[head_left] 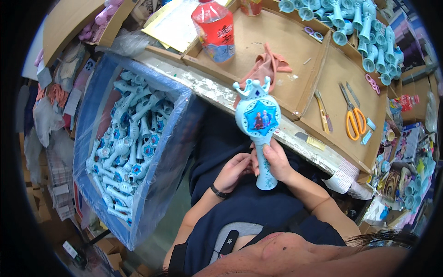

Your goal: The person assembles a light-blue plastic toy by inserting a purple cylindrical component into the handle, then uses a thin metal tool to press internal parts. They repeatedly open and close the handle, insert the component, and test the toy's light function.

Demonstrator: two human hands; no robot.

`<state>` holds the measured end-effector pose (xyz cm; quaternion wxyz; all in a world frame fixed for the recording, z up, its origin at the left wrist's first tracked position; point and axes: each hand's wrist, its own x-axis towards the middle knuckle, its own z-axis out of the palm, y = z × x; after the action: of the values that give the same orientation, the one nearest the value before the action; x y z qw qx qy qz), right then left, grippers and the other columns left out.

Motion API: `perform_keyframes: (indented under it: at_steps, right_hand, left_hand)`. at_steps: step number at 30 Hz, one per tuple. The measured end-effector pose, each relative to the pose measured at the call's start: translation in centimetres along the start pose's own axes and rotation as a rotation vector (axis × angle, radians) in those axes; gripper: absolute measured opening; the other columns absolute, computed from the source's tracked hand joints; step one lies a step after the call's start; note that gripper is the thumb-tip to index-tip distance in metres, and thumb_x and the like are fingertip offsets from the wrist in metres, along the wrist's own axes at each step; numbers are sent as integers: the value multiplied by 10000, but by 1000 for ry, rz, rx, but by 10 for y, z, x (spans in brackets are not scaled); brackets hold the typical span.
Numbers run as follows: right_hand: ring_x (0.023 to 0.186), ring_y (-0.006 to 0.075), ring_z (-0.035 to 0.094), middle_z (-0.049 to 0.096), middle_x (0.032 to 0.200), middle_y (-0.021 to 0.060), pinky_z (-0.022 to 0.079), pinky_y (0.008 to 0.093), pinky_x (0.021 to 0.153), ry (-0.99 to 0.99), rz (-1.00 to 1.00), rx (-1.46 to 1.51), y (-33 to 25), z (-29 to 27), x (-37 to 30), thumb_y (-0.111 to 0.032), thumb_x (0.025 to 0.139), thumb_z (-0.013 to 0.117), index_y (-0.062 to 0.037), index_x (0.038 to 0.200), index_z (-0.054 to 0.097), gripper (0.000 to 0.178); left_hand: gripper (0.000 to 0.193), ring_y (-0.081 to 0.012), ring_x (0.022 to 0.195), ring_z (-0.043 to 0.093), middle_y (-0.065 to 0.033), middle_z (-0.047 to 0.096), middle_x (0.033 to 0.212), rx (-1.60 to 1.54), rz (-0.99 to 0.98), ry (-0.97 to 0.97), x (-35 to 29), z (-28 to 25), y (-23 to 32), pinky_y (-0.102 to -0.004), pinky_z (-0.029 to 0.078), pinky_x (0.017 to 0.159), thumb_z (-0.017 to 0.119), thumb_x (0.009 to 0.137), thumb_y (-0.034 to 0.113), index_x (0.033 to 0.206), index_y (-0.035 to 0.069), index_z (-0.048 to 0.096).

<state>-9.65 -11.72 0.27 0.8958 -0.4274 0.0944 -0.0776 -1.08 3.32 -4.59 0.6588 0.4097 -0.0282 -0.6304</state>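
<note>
Close over our lap, against the dark apron, both hands meet on a pale blue toy wand (259, 125). Our right hand (278, 161) is curled around the wand's handle, fingers closed on it and holding it upright, its crown-topped star head just above the worktop edge. Our left hand (233, 171), with a dark band at the wrist, is half curled, its fingertips touching the lower handle beside the right; we cannot tell whether it truly grips.

To our left stands a big carton lined with blue plastic (177, 138), filled with many more wands of the same kind.

Beyond the wand lies the cardboard-covered worktop (295, 60). A pink cloth (269, 66) lies crumpled on it, just behind the wand's crown. To the right lie orange-handled scissors (354, 118) and, near them, a yellow utility knife (323, 113). Farther back stands a red-labelled plastic bottle (214, 30), and along the far right edge a row of pale blue toy parts (369, 32) stands packed together.
</note>
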Motion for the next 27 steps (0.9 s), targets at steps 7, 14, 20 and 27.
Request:
perform_keyframes:
  at_steps: [7,14,20,27]
  right_hand:
    - [560,126,512,510,732,68,442,245,536,-49,-45,-2,-2,4,-4,-321,951,427,-1,1119,393,363]
    - [583,119,514,513,746,65,439,244,562,-60,-15,-78,-2,5,-1,-278,975,417,-6,1135,394,316]
    - [594,133,523,520,730,78,452,263,578,-63,-25,-125,4,8,0,-312,962,428,-6,1110,408,341]
    - [776,159,583,560,908,91,486,285,718,-79,13,19,3,4,6,-346,929,474,8,1178,429,436]
  left_hand:
    - [241,-140,855,605,-53,610,959,12,22,-25,0,-2,0,-280,475,800,450,979,233,1102,43,532]
    - [185,-128,766,603,-37,609,848,21,16,-34,0,0,4,-238,456,753,446,976,220,1017,66,542]
    - [172,-125,782,591,-29,598,832,28,35,-62,2,-10,-1,-239,450,731,460,968,218,977,67,540]
    - [352,-220,943,612,-149,625,1013,89,-93,-163,-11,0,-2,-313,477,831,410,972,315,1026,13,583]
